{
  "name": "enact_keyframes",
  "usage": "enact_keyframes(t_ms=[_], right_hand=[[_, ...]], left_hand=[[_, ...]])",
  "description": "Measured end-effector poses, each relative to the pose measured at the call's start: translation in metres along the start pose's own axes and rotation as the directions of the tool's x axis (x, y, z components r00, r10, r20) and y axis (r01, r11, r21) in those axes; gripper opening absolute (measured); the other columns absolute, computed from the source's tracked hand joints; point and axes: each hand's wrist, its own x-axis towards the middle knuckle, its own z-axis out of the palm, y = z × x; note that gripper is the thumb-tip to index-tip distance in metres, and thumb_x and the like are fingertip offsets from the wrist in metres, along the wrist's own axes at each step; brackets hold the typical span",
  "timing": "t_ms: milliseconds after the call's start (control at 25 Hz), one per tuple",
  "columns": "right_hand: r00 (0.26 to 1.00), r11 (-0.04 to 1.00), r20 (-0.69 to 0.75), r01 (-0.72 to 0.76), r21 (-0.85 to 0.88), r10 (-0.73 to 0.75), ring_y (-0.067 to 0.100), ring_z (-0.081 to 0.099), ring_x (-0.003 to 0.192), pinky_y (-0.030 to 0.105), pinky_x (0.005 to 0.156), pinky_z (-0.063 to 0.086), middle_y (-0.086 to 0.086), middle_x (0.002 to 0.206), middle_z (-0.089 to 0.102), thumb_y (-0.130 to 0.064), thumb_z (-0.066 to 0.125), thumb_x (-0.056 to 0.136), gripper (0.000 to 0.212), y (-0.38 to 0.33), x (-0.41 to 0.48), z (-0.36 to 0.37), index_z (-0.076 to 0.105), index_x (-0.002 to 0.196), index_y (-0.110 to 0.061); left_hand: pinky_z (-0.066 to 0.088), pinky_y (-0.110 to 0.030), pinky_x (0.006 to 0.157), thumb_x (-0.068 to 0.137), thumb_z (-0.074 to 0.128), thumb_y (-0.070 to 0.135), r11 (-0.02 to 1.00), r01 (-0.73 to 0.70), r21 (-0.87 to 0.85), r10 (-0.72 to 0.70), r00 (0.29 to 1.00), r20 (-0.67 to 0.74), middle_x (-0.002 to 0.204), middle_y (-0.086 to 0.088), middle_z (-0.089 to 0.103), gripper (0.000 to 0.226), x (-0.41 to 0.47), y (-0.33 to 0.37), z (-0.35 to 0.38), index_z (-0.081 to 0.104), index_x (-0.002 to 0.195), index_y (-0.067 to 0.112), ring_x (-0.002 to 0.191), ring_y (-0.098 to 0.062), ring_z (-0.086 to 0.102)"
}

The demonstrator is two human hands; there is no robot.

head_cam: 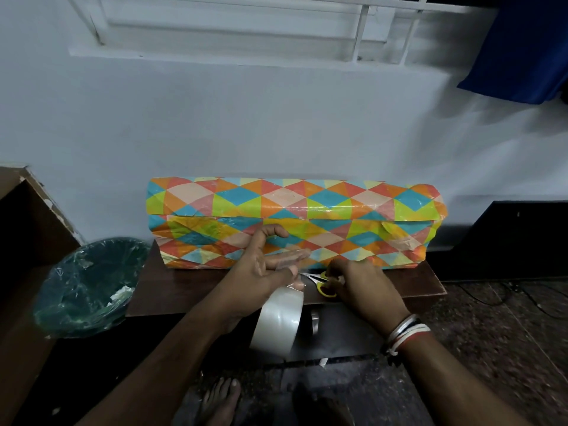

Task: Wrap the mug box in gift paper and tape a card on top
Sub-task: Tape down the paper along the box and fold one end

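Head view: I see box [295, 216] wrapped in multicolour triangle paper, glossy w/ creases, lying lengthwise on table [184, 290] against wall [246, 124]. Left hand [261, 269] pinches strip off tape roll [276, 324] hanging below; right hand [362, 287] fingers curled round scissors [324, 291], just in front of box.

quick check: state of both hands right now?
Left hand: holding the big roll of clear tape, strip pulled out across its fingers.
Right hand: gripping the yellow-handled scissors.

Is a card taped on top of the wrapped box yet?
No: the top of the wrapped box shows only coloured triangles and tape patches, no card.
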Motion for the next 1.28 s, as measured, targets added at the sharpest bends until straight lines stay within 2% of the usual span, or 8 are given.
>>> enact_keyframes(t_ms=[200, 320, 400, 480, 640, 880, 1080, 1280], right_hand=[[0.997, 0.993, 0.038, 0.073, -0.088, -0.069, 0.031, 0.069, 0.091, 0.04, 0.071, 0.056, 0.004, 0.097, 0.072, -0.038, 0.067, 0.088, 0.027, 0.006, 0.013, 0.016, 0.062, 0.114, -0.029], [0.982, 0.984, 0.152, 0.128, -0.127, -0.108, 0.032, 0.065, 0.077, 0.037, 0.063, 0.052, 0.006, 0.079, 0.067, -0.043, 0.066, 0.082, 0.022, -0.002, 0.006, 0.01, 0.06, 0.081, -0.022], [0.976, 0.993, 0.185, 0.11, 0.034, -0.114, 0.02, 0.064, 0.063, 0.035, 0.059, 0.054, 0.002, 0.066, 0.065, -0.044, 0.067, 0.078, 0.026, -0.005, -0.005, -0.005, 0.06, 0.073, -0.02], [0.968, 0.947, 0.231, 0.016, 0.321, -0.095, 0.009, 0.068, 0.059, 0.028, 0.058, 0.054, 0.001, 0.069, 0.072, -0.033, 0.078, 0.08, 0.019, -0.006, -0.011, -0.025, 0.066, 0.085, -0.02], [0.892, 0.728, 0.412, -0.157, 0.667, -0.185, 0.025, 0.064, 0.072, 0.035, 0.067, 0.048, 0.01, 0.083, 0.076, -0.05, 0.084, 0.079, 0.038, -0.001, -0.015, -0.062, 0.073, 0.093, -0.016], [0.687, 0.728, 0.612, -0.176, 0.663, -0.391, 0.034, 0.046, 0.075, 0.028, 0.052, 0.04, 0.004, 0.092, 0.075, -0.05, 0.066, 0.094, 0.036, -0.003, -0.019, -0.083, 0.075, 0.11, -0.019], [0.682, 0.741, 0.618, -0.165, 0.651, -0.391, 0.006, 0.059, 0.076, 0.027, 0.054, 0.038, 0.001, 0.09, 0.075, -0.043, 0.065, 0.097, 0.024, -0.011, -0.018, -0.086, 0.076, 0.107, -0.024], [0.705, 0.714, 0.587, -0.164, 0.681, -0.398, 0.009, 0.065, 0.075, 0.022, 0.064, 0.047, 0.007, 0.086, 0.076, -0.031, 0.076, 0.093, 0.025, -0.012, -0.016, -0.084, 0.077, 0.109, -0.011]], left_hand=[[0.06, -0.031, 0.083, 0.1, 0.054, -0.011, 1.0, -0.002, 0.022, 0.001, 1.0, 0.01, 0.123, -0.01, 0.074, 0.032, -0.001, 0.004, 0.001, 0.057, 0.12, 0.013, 0.108, -0.015, 0.073], [0.059, -0.025, 0.082, 0.101, 0.052, -0.01, 0.999, -0.006, 0.05, 0.005, 1.0, 0.012, 0.129, -0.002, 0.072, 0.035, -0.002, 0.007, 0.001, 0.068, 0.124, 0.011, 0.109, -0.012, 0.072], [0.057, -0.023, 0.083, 0.1, 0.057, -0.007, 0.998, -0.004, 0.061, 0.003, 1.0, 0.022, 0.128, 0.005, 0.073, 0.036, -0.002, 0.01, -0.001, 0.07, 0.125, 0.014, 0.104, -0.013, 0.073], [0.055, -0.021, 0.088, 0.095, 0.066, -0.004, 0.995, -0.017, 0.103, 0.012, 0.999, 0.043, 0.122, 0.011, 0.074, 0.04, -0.002, 0.013, -0.003, 0.069, 0.128, 0.019, 0.108, -0.008, 0.071], [0.052, -0.026, 0.104, 0.088, 0.077, 0.001, 0.981, -0.006, 0.195, -0.01, 0.997, 0.082, 0.131, 0.016, 0.069, 0.053, 0.0, 0.016, -0.007, 0.067, 0.132, 0.027, 0.126, -0.004, 0.062], [0.053, -0.02, 0.094, 0.087, 0.076, -0.005, 0.979, 0.019, 0.203, -0.05, 0.988, 0.147, 0.13, 0.008, 0.071, 0.057, 0.004, 0.017, -0.004, 0.064, 0.137, 0.018, 0.122, -0.008, 0.066], [0.054, -0.025, 0.097, 0.086, 0.076, -0.007, 0.984, 0.039, 0.176, -0.074, 0.977, 0.199, 0.131, 0.002, 0.071, 0.059, 0.006, 0.014, -0.002, 0.063, 0.137, 0.019, 0.123, -0.017, 0.066], [0.054, -0.033, 0.103, 0.086, 0.077, -0.006, 0.984, 0.045, 0.175, -0.086, 0.967, 0.239, 0.131, 0.0, 0.071, 0.06, 0.007, 0.012, -0.002, 0.063, 0.139, 0.019, 0.123, -0.02, 0.067]])
